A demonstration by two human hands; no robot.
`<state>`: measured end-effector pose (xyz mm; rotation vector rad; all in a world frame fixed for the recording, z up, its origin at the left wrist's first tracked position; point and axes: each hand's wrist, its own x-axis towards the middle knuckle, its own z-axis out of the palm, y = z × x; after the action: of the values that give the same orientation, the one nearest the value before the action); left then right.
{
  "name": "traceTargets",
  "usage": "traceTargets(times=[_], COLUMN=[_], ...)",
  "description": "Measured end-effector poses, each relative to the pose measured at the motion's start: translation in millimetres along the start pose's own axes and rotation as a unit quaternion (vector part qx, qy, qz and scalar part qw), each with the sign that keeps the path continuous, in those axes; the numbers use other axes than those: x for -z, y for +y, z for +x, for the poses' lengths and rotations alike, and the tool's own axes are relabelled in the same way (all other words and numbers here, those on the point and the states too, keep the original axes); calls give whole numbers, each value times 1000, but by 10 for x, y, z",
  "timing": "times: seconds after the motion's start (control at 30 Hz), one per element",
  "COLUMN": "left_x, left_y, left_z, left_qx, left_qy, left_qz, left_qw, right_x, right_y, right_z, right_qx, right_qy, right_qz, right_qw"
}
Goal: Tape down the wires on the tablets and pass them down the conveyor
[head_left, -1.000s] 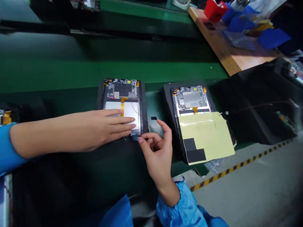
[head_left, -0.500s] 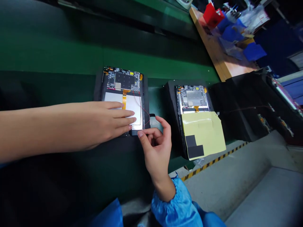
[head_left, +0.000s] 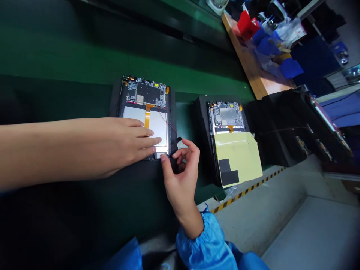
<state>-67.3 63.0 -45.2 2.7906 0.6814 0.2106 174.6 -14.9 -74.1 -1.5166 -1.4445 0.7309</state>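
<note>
An opened tablet-like device (head_left: 160,125) lies on a black pad, its circuit board (head_left: 147,93) at the far end. My left hand (head_left: 126,140) rests flat over its silvery lower part, fingers stretched out. At the device's near right corner is my right hand (head_left: 181,168), thumb on the edge and fingers curled, with a gap between thumb and forefinger. A small black piece (head_left: 179,139) touches the forefinger tip; whether it is held is unclear. A thin red wire (head_left: 168,123) runs from the board toward that hand.
To the right, a second opened device (head_left: 229,114) is partly covered by a yellow sheet (head_left: 239,157). Black padded pieces (head_left: 275,127) lie beyond it. Red and blue bins (head_left: 247,26) stand on a wooden bench (head_left: 253,71) at back right.
My right thumb and forefinger have moved apart, and the thumb has shifted left onto the device's corner. The black piece sits nearer the forefinger. My left hand stays on the device.
</note>
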Motion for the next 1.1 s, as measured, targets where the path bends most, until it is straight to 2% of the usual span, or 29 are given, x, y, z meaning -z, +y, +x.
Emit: traceTargets(times=[0.17, 0.27, 0.33, 0.43, 0.57, 0.67, 0.77, 0.87, 1.0, 1.1], left_x=[-328, -429, -397, -219, 66, 180, 191, 145, 88, 82], left_y=[-145, -164, -136, -56, 61, 125, 150, 131, 81, 62], left_z=[-107, -157, -153, -92, 24, 84, 84, 37, 6, 51], left_qx=[-11, 10, 27, 24, 7, -5, -5, 21, 18, 16], left_qy=[53, 45, 19, -3, 30, 49, 49, 34, 20, 28], left_qz=[-22, -28, -23, -3, 15, 16, 3, -35, -42, -28], left_qw=[998, 999, 999, 1000, 999, 999, 999, 999, 999, 999], right_x=[23, 81, 121, 152, 136, 103, 81, 89, 128, 142], right_y=[22, 10, 11, 39, 107, 141, 141, 113, 76, 84], right_z=[30, 87, 124, 148, 123, 83, 52, 60, 105, 112], right_qx=[55, 96, 104, 93, 53, 49, 88, 120, 119, 123], right_qy=[-4, -39, -60, -64, -39, -19, -5, -28, -70, -67], right_qz=[-48, -74, -81, -73, -22, 27, 35, -1, -58, -52], right_qw=[997, 992, 989, 991, 998, 998, 996, 992, 989, 989])
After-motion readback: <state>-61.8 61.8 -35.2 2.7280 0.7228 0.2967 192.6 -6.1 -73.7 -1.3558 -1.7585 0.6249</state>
